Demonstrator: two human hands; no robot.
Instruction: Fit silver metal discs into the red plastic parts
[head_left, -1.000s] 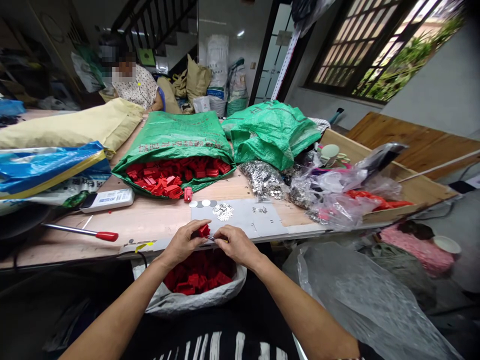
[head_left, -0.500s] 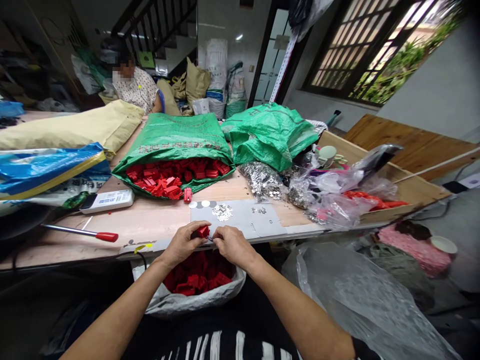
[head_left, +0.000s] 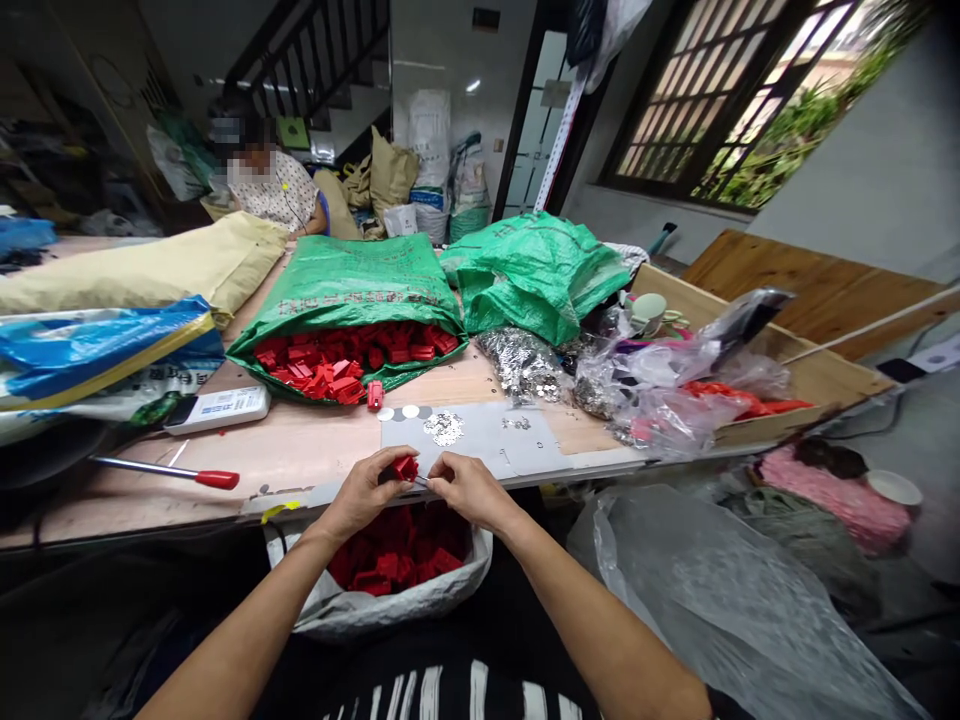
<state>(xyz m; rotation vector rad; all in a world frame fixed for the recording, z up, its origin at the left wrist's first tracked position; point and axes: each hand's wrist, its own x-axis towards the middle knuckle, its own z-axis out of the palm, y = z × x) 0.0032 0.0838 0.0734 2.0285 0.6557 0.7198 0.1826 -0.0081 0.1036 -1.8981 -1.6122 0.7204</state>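
My left hand (head_left: 363, 489) is closed on a small red plastic piece (head_left: 406, 467) at the table's near edge. My right hand (head_left: 466, 487) pinches a thin metal part (head_left: 421, 480) whose tip touches the red piece. Both hands hover over a white bag (head_left: 390, 598) in my lap that holds several red pieces. Just beyond the hands lies a grey sheet (head_left: 487, 436) with a small heap of silver metal bits (head_left: 444, 427).
A green sack (head_left: 352, 285) spilling red pieces lies ahead, a second green sack (head_left: 536, 265) to its right. Clear bags of metal bits (head_left: 525, 362), a remote control (head_left: 216, 408), a red-handled screwdriver (head_left: 169, 472) and a wooden tray (head_left: 817, 380) are on the table. Another person (head_left: 270, 185) sits at the far end.
Both hands stay together at the table edge on the red piece; they have shifted only slightly. The view has tilted a little.
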